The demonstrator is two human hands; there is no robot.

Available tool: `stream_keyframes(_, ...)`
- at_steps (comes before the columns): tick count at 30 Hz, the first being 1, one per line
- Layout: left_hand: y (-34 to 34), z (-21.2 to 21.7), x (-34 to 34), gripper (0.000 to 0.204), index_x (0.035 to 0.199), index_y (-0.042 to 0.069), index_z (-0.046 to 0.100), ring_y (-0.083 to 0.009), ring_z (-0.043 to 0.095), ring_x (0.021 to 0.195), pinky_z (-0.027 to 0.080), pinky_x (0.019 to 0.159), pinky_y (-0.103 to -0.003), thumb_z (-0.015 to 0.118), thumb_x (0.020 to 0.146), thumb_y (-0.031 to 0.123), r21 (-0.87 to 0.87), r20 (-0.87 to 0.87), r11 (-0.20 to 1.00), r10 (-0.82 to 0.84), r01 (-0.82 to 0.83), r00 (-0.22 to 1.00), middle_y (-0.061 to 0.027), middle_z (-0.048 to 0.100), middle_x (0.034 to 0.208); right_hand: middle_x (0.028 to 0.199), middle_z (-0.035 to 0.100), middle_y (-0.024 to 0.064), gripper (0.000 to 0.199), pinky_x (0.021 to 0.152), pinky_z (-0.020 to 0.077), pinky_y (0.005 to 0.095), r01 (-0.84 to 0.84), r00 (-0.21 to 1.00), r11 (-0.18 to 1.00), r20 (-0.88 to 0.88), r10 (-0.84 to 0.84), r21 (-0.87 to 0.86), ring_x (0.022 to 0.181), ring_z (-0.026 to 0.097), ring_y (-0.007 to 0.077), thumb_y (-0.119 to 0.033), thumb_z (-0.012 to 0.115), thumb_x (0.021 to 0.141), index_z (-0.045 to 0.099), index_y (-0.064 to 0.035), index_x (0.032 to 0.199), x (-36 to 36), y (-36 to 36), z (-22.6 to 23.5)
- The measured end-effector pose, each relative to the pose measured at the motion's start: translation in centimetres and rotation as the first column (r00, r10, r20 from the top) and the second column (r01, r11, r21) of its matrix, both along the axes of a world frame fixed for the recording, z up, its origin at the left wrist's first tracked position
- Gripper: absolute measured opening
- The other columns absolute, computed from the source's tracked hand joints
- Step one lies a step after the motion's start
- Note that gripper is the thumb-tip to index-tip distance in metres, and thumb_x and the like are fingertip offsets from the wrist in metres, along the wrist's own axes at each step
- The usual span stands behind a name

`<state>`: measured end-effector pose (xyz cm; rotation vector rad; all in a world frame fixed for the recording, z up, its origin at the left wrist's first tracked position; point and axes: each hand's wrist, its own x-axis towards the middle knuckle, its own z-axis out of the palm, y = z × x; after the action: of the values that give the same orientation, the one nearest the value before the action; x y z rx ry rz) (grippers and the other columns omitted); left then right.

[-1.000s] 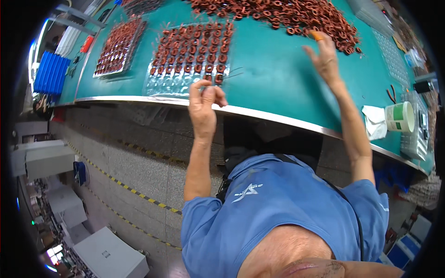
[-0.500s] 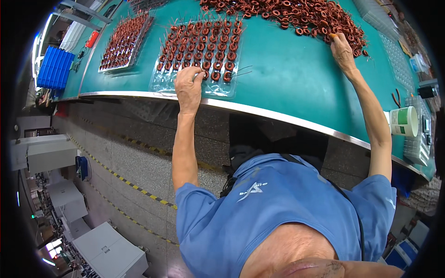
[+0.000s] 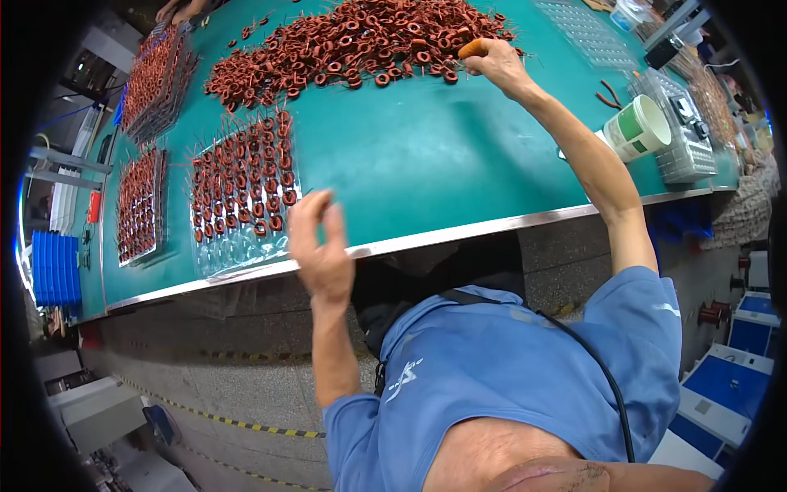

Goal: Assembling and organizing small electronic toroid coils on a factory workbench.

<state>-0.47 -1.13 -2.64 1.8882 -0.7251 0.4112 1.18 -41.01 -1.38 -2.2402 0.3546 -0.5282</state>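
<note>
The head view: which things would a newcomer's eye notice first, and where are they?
The big heap of reddish-brown coils probably comes first, toward the green table's far side. At its near right edge is the right hand, wearing an orange finger cover. Left of centre, a clear tray holds rows of similar coils, beside the blurred left hand.

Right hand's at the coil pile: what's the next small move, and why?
I'd probably have the right hand pinch one ring coil from the edge of the pile: its fingertips are there, though any grip is unclear. The tray beside the left hand shows bare pockets along its near edge, and that blurred hand looks empty.
</note>
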Motion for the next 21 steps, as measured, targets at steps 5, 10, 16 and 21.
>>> stream_keyframes(5, -10.7, -0.8, 0.3, 0.054, 0.138, 0.001, 0.038, -0.023, 0.061, 0.099, 0.051, 0.083, -0.033, 0.06, 0.088, 0.006, -0.261, -0.403, 0.94, -0.315, 0.221, 0.859, -0.0192, 0.049, 0.126, 0.088, 0.066, 0.0063, 0.026, 0.075, 0.0514, 0.023, -0.132, 0.984, 0.83, -0.028, 0.175, 0.542, 0.077, 0.06, 0.0101, -0.007, 0.066, 0.084, 0.064, 0.0033, 0.107, -2.1, 4.0, 1.7)
stream_keyframes(10, -15.0, -2.0, 1.7, 0.04, 0.133, -0.001, 0.042, -0.0213, 0.062, 0.092, 0.054, 0.081, -0.03, 0.051, 0.095, 0.006, -0.488, -0.374, 0.761, -0.625, 0.428, 0.685, -0.0127, 0.055, 0.114, 0.088, 0.066, 0.0043, 0.027, 0.074, 0.0529, 0.0219, -0.207, 0.948, 0.517, 0.039, 0.317, 0.83, 0.075, 0.062, 0.0095, -0.007, 0.07, 0.084, 0.063, 0.0009, 0.109, -5.6, 7.8, 2.6)
stream_keyframes(16, -11.0, -1.3, 1.5, 0.025, 0.115, -0.002, 0.046, -0.0163, 0.061, 0.064, 0.051, 0.054, -0.026, 0.047, 0.1, 0.017, -0.71, -0.585, 0.649, -0.759, 0.272, 0.286, -0.0111, 0.059, 0.086, 0.121, 0.056, 0.0103, 0.05, 0.09, 0.0494, 0.0361, -0.42, 0.879, 0.897, 0.185, 0.44, -0.135, 0.111, 0.056, 0.0227, -0.021, 0.074, 0.081, 0.056, -0.0057, 0.126, -7.0, 10.2, 2.5)
stream_keyframes(21, -10.5, -0.7, 0.5, 0.026, 0.106, 0.001, 0.052, -0.014, 0.059, 0.059, 0.048, 0.049, -0.025, 0.047, 0.1, 0.026, -0.78, -0.59, 0.58, -0.807, 0.236, 0.031, -0.0096, 0.061, 0.083, 0.093, 0.064, 0.01, 0.024, 0.072, 0.0516, 0.0342, -0.437, 0.778, 0.778, 0.245, 0.579, -0.452, 0.081, 0.062, 0.0275, -0.011, 0.069, 0.083, 0.066, -0.0039, 0.105, -7.9, 10.6, 1.4)
